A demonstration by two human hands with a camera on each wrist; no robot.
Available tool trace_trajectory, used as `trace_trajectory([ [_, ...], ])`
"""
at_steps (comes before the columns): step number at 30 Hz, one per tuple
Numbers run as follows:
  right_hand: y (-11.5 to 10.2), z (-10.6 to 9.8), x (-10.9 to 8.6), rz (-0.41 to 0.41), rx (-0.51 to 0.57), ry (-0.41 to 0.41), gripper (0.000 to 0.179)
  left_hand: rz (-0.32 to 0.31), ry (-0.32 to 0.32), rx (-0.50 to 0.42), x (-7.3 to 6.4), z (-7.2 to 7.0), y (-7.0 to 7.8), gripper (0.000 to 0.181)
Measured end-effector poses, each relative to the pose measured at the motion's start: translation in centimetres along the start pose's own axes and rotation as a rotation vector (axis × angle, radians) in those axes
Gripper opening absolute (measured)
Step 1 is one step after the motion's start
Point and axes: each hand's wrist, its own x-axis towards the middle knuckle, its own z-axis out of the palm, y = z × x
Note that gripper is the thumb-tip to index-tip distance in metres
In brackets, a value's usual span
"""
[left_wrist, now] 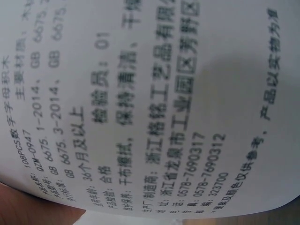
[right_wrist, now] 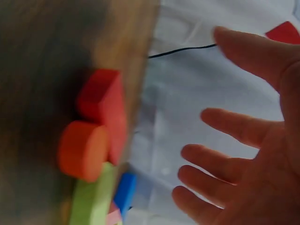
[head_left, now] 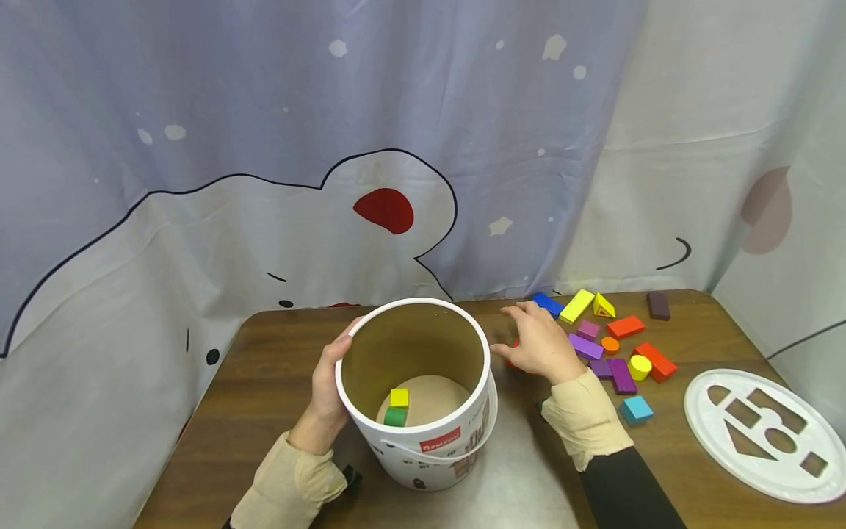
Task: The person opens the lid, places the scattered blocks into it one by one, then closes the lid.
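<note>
A white toy-block bucket (head_left: pixel 413 470) with a pale handle is in the middle of the head view. Its open top is tipped toward me, and a yellow block (head_left: pixel 399 398) and a green block (head_left: pixel 395 417) lie on its floor. My left hand (head_left: pixel 326 389) grips its left side, thumb at the rim; printed bucket wall (left_wrist: pixel 140 112) fills the left wrist view. Right of the bucket, my right hand (head_left: pixel 545 344) is over a partly hidden red block (head_left: pixel 512 355), fingers spread and holding nothing. In the right wrist view, an orange cylinder (right_wrist: pixel 82 150) stands beside a red block (right_wrist: pixel 105 98).
Several coloured blocks are scattered on the wooden table (head_left: pixel 225 411) at the right, including a purple block (head_left: pixel 621 376), a yellow cylinder (head_left: pixel 639 366) and a light blue block (head_left: pixel 636 410). A white lid (head_left: pixel 700 419) with shaped holes lies at far right. A curtain (head_left: pixel 264 95) hangs behind.
</note>
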Motion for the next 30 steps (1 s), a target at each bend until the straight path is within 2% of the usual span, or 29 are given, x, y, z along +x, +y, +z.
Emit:
trace_trajectory([
  [6, 1.3, 1.3, 0.0, 0.039, -0.171, -0.101, 0.063, -0.004, -0.014, -0.006, 0.1, -0.1, -0.1, 0.047],
  [10, 1.6, 1.6, -0.1, 0.031, -0.226, -0.131, 0.053, -0.004, -0.016, -0.008, 0.0, -0.1, -0.1, 0.047],
  [17, 1.7, 2.1, -0.1, 0.025, -0.189, -0.084, 0.039, -0.029, 0.014, 0.027, -0.1, 0.0, 0.0, 0.047],
  [25, 1.6, 2.1, 0.0, 0.029, -0.157, -0.076, 0.028, -0.034, 0.031, 0.046, -0.2, 0.1, 0.3, 0.047],
  [30, 0.8, 1.1, -0.1, 0.044, -0.092, -0.025, 0.04, -0.027, 0.019, 0.05, -0.2, 0.1, 0.3, 0.047],
])
